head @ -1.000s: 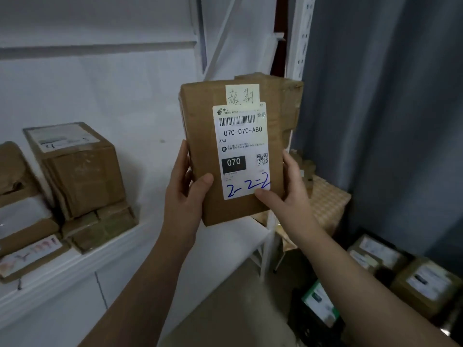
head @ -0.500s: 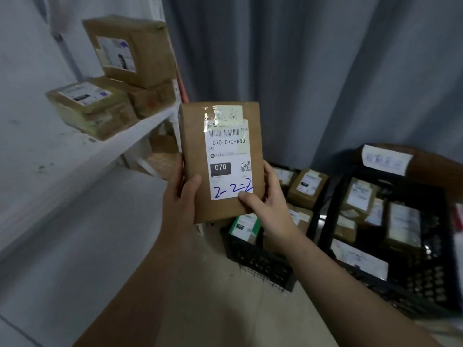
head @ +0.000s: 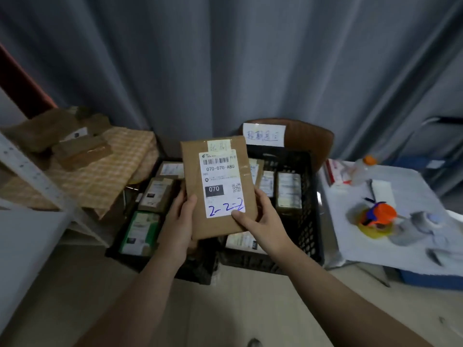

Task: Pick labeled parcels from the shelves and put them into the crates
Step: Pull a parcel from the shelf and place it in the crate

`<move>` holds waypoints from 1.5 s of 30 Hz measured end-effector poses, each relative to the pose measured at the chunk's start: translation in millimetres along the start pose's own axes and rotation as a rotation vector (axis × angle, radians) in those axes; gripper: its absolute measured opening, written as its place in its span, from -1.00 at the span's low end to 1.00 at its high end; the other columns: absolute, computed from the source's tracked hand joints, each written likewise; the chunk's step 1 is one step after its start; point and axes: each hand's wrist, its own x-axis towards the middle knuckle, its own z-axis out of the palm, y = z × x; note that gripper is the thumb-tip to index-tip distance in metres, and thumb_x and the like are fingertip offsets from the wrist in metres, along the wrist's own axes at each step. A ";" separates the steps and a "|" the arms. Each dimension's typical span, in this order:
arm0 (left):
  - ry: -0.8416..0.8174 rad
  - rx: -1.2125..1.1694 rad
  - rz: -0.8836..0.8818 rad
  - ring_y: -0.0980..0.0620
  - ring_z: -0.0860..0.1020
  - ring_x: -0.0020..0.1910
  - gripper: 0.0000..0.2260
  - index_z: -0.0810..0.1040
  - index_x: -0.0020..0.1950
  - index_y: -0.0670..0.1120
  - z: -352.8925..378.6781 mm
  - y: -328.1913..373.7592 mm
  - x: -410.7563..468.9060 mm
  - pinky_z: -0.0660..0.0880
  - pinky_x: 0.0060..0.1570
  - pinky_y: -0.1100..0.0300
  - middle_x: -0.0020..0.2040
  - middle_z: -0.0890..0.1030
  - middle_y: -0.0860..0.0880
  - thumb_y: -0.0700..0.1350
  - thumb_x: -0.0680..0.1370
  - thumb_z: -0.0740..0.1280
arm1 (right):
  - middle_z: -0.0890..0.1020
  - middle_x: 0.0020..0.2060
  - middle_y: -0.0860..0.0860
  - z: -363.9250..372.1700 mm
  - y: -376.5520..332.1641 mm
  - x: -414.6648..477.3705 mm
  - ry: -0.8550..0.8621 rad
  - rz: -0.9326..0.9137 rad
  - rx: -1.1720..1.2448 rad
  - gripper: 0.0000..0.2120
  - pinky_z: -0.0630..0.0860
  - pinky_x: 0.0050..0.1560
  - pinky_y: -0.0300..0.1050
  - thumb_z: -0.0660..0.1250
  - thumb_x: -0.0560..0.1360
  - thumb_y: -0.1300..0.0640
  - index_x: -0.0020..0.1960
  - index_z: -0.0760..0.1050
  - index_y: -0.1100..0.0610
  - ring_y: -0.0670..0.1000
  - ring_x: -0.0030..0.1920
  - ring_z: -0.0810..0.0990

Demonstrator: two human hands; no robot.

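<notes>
parcel: flat brown parcel (head: 218,186), held upright btwn both hands w/ its label (head: 221,181) facing the camera. it hangs in the air over the gap btwn the two crates and touches neither.
left hand: the left hand (head: 179,219) grips the parcel's left edge low down, thumb on the front, fingers curled behind.
right hand: the right hand (head: 260,221) pinches the lower right corner, thumb on the label by the blue "2-2-2", fingers wrapped round the back.
crates: the left crate (head: 195,271) sits below and left of the left hand. the right crate (head: 307,221) sits below and beyond the right hand. both already hold parcels.
step: prob. checking the label to choose a crate, then the drop.
doing it well: match the code to the crate first. the paper sign (head: 264,134) beyond the right hand is too blurred to read. lower w/ both hands into a free spot, label up, no tossing onto the others. let go only once it rests.
risk: the parcel is thin and could slip if one hand quits early.
vs 0.5 s ago: same two-hand hold, thumbs in the same spots. the view has swung right, so the stacked boxes up left of the left hand are out of view. both crates now lie straight under the hands, and a table (head: 400,241) shows off to the right of the right hand.
</notes>
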 end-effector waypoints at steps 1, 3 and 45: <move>-0.015 0.022 -0.029 0.16 0.55 0.04 -0.72 0.43 0.29 0.30 19.3 -3.0 1.9 0.49 0.02 0.12 0.09 0.59 0.19 0.15 0.58 0.20 | 0.55 0.23 -0.08 -18.2 4.4 2.4 0.014 0.014 -0.009 -0.34 0.56 0.16 -0.07 0.47 0.44 0.12 0.45 0.24 -0.04 -0.12 0.16 0.57; -0.057 0.040 -0.057 0.14 0.55 0.03 -0.74 0.44 0.29 0.25 52.4 -8.6 6.6 0.49 -0.03 0.15 0.05 0.60 0.17 0.12 0.61 0.18 | 0.55 0.23 -0.10 -49.0 13.5 6.7 0.044 0.040 -0.032 -0.32 0.55 0.18 -0.07 0.48 0.44 0.06 0.46 0.24 -0.04 -0.13 0.18 0.56; -0.538 0.912 -0.056 -0.14 0.49 0.20 -0.47 0.26 0.45 -0.06 323.4 -151.9 275.7 0.48 0.12 0.01 0.28 0.47 -0.12 0.07 0.55 0.30 | 0.21 0.51 0.08 -255.6 167.6 247.0 -0.186 0.257 -1.486 -0.52 -0.13 0.49 0.19 0.21 0.55 0.03 0.46 0.29 0.05 0.20 0.53 -0.03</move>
